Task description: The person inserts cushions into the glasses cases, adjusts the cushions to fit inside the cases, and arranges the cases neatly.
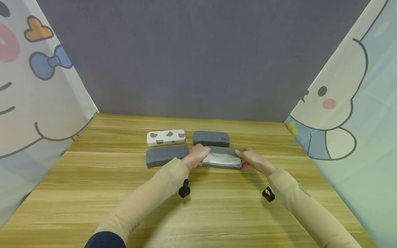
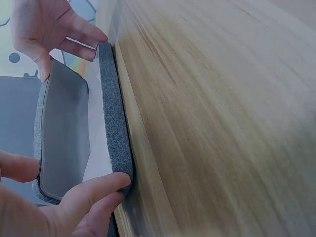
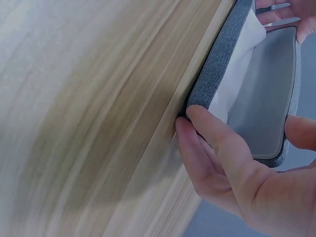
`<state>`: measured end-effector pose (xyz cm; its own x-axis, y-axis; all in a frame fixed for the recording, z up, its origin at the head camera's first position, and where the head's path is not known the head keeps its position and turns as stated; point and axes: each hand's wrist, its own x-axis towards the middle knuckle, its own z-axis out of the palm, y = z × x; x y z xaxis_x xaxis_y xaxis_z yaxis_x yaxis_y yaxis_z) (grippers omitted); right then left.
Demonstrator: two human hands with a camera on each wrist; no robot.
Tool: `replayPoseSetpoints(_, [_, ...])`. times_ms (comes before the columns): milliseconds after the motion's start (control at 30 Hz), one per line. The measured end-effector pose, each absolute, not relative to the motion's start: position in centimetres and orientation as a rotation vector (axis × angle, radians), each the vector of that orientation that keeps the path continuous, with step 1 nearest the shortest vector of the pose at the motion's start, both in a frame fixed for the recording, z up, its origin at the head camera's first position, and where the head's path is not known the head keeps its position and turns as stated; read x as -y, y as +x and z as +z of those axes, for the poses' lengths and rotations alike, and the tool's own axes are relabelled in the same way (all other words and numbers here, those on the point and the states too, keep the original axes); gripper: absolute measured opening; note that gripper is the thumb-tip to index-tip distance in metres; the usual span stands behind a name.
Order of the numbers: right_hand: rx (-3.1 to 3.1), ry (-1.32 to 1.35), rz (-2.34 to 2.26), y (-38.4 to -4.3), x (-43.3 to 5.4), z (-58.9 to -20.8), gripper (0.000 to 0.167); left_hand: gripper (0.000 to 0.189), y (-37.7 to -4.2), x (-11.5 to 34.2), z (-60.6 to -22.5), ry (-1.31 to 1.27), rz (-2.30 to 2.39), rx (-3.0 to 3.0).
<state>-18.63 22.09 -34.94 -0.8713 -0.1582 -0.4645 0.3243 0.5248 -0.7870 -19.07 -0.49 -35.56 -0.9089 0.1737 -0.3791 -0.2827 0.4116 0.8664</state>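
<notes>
A grey fabric glasses case (image 1: 222,150) lies on the table with its lid raised, the hinge side away from me. Inside it is a folded white, cloth-like piece (image 1: 221,159); whether anything lies under it is hidden. My left hand (image 1: 197,155) holds the case's left end, thumb on the lid and fingers at the base, as the left wrist view shows. At the opposite end, my right hand (image 1: 252,160) grips the same way, its thumb (image 3: 301,132) on the lid edge and fingers against the lower shell's corner.
Behind the case sits a closed dark grey case (image 1: 211,138) with a small glasses print. To the left are another closed grey case (image 1: 167,155) and a white one with bear prints (image 1: 166,137). A grey wall backs the wooden table (image 1: 217,213); printed curtains flank it.
</notes>
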Motion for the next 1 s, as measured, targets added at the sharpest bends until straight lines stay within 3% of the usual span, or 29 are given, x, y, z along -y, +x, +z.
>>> replayPoseSetpoints(267, [-2.288,0.125,-1.331,-18.54,-22.09,-34.79,0.055,0.061,-19.25,0.53,-35.55,-0.083,1.518,-2.238])
replayPoseSetpoints(633, [-2.284,0.106,-1.318,-18.24,-22.24,-34.95,0.065,0.06,-19.1,0.47,-35.65,-0.082,1.489,-2.259])
replayPoseSetpoints(1000, [-2.289,0.108,-1.321,-18.21,-22.19,-35.13,0.05,0.058,-19.12,0.31,-35.62,-0.1,1.419,-2.296])
